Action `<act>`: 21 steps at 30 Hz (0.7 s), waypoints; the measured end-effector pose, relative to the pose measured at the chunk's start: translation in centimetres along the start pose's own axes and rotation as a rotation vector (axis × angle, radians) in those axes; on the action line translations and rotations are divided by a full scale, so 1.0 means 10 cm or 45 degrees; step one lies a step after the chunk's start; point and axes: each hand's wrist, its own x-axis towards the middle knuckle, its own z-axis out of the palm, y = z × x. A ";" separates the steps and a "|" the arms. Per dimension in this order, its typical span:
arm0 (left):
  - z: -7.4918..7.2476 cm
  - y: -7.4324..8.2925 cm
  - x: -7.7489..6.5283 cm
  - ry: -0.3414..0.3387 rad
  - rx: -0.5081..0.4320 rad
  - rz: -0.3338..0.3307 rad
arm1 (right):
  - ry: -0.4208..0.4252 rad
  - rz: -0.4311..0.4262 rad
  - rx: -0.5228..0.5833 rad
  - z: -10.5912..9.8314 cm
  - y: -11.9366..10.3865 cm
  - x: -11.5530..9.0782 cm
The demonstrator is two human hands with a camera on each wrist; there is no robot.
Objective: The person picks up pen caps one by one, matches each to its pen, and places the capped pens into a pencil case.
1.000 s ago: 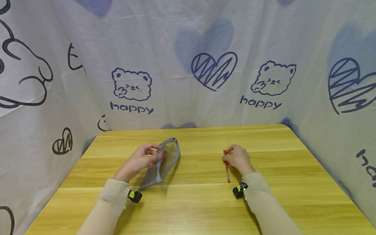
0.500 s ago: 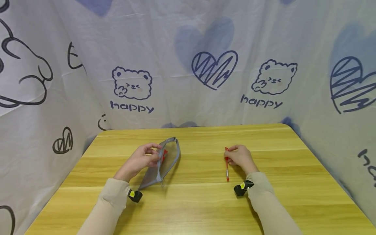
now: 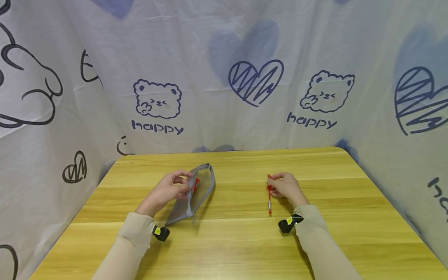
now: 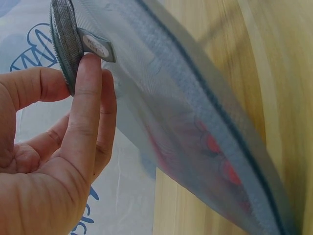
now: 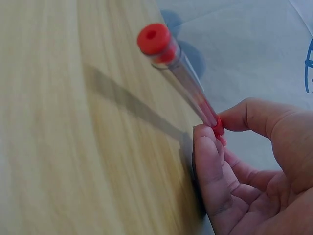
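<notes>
A grey see-through zip pouch (image 3: 182, 210) stands on the left half of the table with its mouth spread wide. My left hand (image 3: 169, 189) pinches the near zip edge between thumb and fingers, close to a small sewn tag (image 4: 96, 46). Red items (image 4: 226, 169) show blurred through the pouch's mesh. Over on the right, my right hand (image 3: 285, 187) pinches a red pen (image 3: 270, 202) with a clear barrel near its capped end. The pen's red end plug (image 5: 155, 40) points back toward the wrist camera, and its shadow falls on the wood.
The yellow wood-grain table (image 3: 238, 241) extends between and around both hands. A white curtain (image 3: 210, 116) with printed hearts and bears hangs behind and on both sides of it. A small metal ring (image 3: 194, 218) hangs at the pouch's near corner.
My right hand has shifted slightly away from me and to the right, and the pen now stands straighter in its grip. The left hand and pouch hold still.
</notes>
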 end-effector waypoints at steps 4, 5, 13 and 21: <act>0.00 0.00 0.00 -0.001 0.005 0.002 | -0.017 0.019 0.069 0.03 -0.02 0.00; 0.00 0.00 0.00 0.000 0.006 0.003 | -0.022 0.023 0.081 0.04 -0.03 0.00; -0.01 0.00 0.01 -0.001 0.006 -0.002 | -0.044 0.031 0.129 0.15 -0.08 0.02; -0.01 0.01 0.02 -0.003 0.008 0.001 | -0.062 -0.008 0.176 0.32 -0.21 0.03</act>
